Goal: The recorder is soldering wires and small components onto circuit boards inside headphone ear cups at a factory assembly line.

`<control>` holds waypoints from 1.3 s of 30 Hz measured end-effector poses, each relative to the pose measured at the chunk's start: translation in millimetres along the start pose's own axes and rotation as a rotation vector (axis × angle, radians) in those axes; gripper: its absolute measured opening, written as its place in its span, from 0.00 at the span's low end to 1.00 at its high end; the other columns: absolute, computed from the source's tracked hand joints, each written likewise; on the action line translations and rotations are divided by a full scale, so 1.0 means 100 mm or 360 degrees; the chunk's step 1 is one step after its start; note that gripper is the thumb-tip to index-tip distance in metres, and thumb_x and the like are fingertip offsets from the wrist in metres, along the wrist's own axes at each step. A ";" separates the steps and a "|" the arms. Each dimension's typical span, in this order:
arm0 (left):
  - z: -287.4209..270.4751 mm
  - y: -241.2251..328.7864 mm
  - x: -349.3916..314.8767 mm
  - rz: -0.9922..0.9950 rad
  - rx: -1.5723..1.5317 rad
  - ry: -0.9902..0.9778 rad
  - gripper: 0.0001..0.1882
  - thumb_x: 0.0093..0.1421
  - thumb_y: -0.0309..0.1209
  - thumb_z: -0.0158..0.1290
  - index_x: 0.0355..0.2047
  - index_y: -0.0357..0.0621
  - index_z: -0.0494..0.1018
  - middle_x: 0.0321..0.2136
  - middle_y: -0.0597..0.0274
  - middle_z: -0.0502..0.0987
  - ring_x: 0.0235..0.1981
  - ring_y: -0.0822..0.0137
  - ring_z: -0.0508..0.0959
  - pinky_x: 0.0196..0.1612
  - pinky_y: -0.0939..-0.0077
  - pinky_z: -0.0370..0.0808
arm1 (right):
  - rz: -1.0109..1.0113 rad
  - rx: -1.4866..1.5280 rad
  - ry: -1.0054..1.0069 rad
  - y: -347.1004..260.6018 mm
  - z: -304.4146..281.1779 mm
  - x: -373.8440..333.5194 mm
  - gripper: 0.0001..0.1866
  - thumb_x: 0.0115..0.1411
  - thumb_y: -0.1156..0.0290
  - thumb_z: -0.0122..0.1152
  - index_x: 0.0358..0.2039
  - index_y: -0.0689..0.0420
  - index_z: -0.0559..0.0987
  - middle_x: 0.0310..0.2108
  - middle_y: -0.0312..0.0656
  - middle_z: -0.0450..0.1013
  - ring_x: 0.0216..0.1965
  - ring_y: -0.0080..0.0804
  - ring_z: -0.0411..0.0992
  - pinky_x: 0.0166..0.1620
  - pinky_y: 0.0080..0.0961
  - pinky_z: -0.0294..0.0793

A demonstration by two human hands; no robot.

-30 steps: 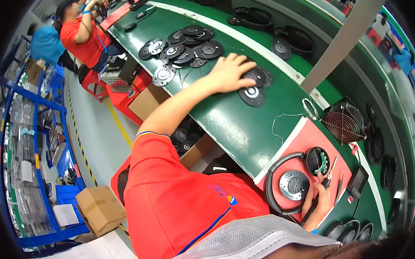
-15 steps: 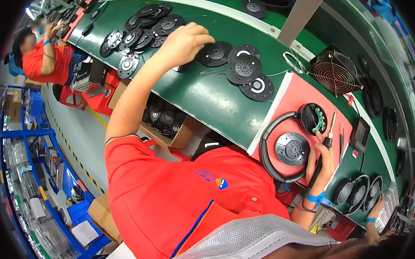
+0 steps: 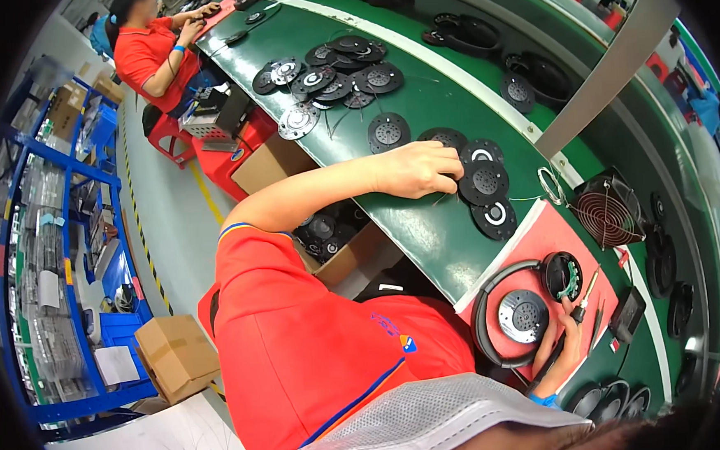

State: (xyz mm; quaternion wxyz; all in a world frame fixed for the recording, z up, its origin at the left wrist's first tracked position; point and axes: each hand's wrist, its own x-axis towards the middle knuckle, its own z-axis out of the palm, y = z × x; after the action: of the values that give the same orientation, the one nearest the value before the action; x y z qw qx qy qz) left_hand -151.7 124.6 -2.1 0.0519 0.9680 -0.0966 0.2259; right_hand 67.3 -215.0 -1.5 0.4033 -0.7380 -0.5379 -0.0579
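Observation:
My left hand (image 3: 421, 170) is over the green bench with curled fingers, against the near-left edge of a cluster of black perforated speaker discs (image 3: 483, 182). Whatever lies between its fingertips is mostly hidden. My right hand (image 3: 558, 343) grips a soldering iron (image 3: 579, 314) by its black handle, with the metal tip pointing away from me. Beside that hand, a black headphone (image 3: 484, 333) rests on a pink mat (image 3: 534, 243). One ear cup bears a silver perforated plate (image 3: 523, 315); the other ear cup (image 3: 562, 275) is open, showing a green circuit board.
More speaker discs (image 3: 335, 82) are heaped farther left. Beyond the mat stand a fan with a round grille (image 3: 608, 218) and a coil of white wire (image 3: 550, 185). Tweezers (image 3: 597, 324) lie on the mat. A co-worker (image 3: 152, 56) sits at far left; a carton (image 3: 178, 356) stands behind.
My view has shifted, so the bench appears lower and farther right. My left hand has moved right and nearer, to the disc cluster. The right hand stays at the headphone with the soldering iron.

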 end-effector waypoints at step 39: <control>0.42 1.29 1.86 -0.1008 -0.2278 -0.0850 0.07 0.62 0.26 0.49 0.32 0.33 0.73 0.22 0.61 0.77 0.19 0.74 0.77 0.25 0.83 0.72 | 0.0377 0.0802 0.0362 -0.06 -0.18 0.19 0.13 0.54 0.84 0.60 0.40 0.62 0.70 0.34 0.45 0.75 0.38 0.29 0.75 0.41 0.22 0.74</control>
State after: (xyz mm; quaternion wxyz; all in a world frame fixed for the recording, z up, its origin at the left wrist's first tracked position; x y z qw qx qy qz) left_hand 2.9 -37.5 51.2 0.6923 0.7033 0.0511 -0.1532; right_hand 76.2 -212.0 23.2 0.6354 -0.6610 -0.3970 0.0425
